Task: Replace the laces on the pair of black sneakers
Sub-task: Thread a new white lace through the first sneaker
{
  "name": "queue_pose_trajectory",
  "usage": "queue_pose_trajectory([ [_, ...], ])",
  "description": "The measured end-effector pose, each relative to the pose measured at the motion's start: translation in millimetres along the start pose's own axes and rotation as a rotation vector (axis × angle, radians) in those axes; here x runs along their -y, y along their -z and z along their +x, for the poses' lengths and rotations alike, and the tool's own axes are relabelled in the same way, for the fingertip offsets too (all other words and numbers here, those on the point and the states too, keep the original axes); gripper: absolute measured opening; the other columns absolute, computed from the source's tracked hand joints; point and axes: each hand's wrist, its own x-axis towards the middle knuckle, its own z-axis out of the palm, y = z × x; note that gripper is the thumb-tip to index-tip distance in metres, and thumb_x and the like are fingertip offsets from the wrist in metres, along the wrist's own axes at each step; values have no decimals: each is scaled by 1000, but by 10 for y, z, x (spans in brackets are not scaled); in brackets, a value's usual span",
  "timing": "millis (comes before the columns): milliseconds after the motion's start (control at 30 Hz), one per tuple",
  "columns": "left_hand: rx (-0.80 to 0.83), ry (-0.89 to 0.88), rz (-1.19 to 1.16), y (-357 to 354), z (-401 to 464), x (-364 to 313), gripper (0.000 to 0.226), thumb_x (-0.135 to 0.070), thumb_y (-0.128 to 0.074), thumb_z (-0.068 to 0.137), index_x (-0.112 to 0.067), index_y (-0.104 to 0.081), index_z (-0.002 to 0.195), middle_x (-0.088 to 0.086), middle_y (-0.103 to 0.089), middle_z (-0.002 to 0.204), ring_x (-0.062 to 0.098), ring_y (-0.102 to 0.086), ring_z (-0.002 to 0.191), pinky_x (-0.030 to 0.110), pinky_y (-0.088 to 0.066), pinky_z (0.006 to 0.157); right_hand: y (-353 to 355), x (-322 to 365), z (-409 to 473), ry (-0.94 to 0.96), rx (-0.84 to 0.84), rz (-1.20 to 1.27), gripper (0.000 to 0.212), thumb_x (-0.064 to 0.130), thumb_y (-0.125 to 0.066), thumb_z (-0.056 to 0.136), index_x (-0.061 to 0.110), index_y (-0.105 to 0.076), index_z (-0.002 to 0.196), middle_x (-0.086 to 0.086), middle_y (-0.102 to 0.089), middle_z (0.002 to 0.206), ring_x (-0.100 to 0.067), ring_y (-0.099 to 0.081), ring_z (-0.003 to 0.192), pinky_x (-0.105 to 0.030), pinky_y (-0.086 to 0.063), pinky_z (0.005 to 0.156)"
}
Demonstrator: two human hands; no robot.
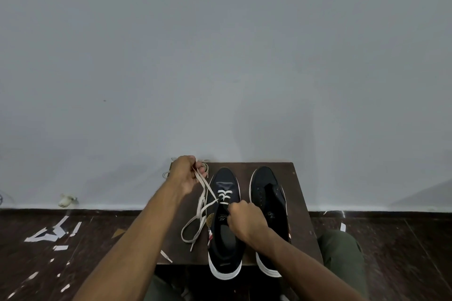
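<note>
Two black sneakers with white soles stand side by side on a small dark wooden table (297, 193), toes pointing away from me. The left sneaker (223, 234) has a white lace (201, 199) threaded through its lower eyelets. My left hand (183, 175) grips that lace, pulled up and to the left above the table's far left corner; the slack loops down beside the shoe. My right hand (244, 221) is curled at the left sneaker's tongue, pinching near the eyelets. The right sneaker (267, 203) has no lace.
Another pale lace (206, 168) lies bunched at the table's far left corner, partly behind my left hand. A grey wall rises right behind the table. The dark floor on the left carries white tape scraps (49, 234). My knees in green trousers (342, 249) flank the table.
</note>
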Motion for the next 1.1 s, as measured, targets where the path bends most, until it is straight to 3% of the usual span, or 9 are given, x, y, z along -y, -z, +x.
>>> queue_pose_trajectory([
  [100, -29, -35, 66, -37, 101, 44, 23, -1, -31, 92, -12, -44, 78, 2, -38, 57, 12, -34, 39, 28, -38, 50, -32, 66, -5, 5, 10, -88, 24, 10, -43, 96, 4, -58, 114, -18, -61, 117, -38, -59, 109, -42, -48, 84],
  [200, -77, -154, 271, 17, 109, 70, 23, 2, -36, 89, -9, -52, 76, 4, -41, 59, 13, -36, 44, 25, -38, 45, -33, 101, 15, 6, 16, -111, 25, 7, -43, 95, 5, -58, 114, -17, -61, 117, -36, -60, 108, -42, -49, 84],
  [333, -119, -405, 939, 188, 124, 209, 17, -22, -52, 93, -13, -65, 96, -1, -62, 90, 20, -57, 85, 33, -46, 77, -6, 126, 17, 12, -1, -109, 27, 8, -43, 93, 5, -58, 115, -17, -62, 117, -37, -60, 109, -42, -49, 84],
  [433, 62, -381, 1329, 314, 130, 392, 15, -34, -56, 89, -30, -67, 80, -12, -67, 89, 14, -63, 90, 31, -48, 81, 1, 151, -5, 6, -2, -106, 28, 11, -45, 92, 4, -58, 116, -16, -62, 118, -37, -60, 109, -42, -49, 84],
  [567, 269, -221, 1491, 352, 152, 607, 18, -46, -60, 74, -37, -64, 59, -12, -69, 78, 13, -66, 86, 35, -53, 84, -10, 175, -21, 17, 0, -106, 27, 12, -46, 92, 5, -57, 116, -16, -62, 117, -37, -61, 108, -42, -50, 82],
  [733, 274, -171, 1371, 272, 106, 643, 25, -24, -63, 82, -23, -63, 57, -7, -64, 66, 15, -62, 75, 32, -49, 79, 3, 133, -23, 4, 3, -85, 28, 15, -44, 93, 5, -57, 117, -17, -61, 119, -38, -59, 109, -42, -49, 85],
  [933, 239, -128, 796, 51, -143, 34, 31, -16, -55, 94, -9, -56, 64, 9, -60, 63, 20, -60, 60, 29, -56, 65, 160, -42, 148, -144, 82, 272, 42, 52, -52, 85, 11, -62, 89, -12, -68, 101, -34, -64, 97, -37, -52, 83],
  [1033, 286, -102, 599, -78, -323, -320, 31, -24, -53, 97, -12, -55, 69, 6, -57, 64, 20, -61, 59, 32, -55, 68, 285, -70, 244, -96, 67, 589, 27, 40, -55, 88, 17, -68, 91, -5, -72, 75, -24, -70, 73, -34, -57, 75],
  [1100, 333, -82, 474, -157, -404, -459, 29, -26, -51, 98, -12, -55, 72, 3, -55, 61, 19, -57, 58, 35, -56, 70, 401, 6, 267, -25, 115, 895, 26, 26, -58, 93, 13, -60, 115, -6, -68, 69, -22, -67, 61, -29, -56, 60],
])
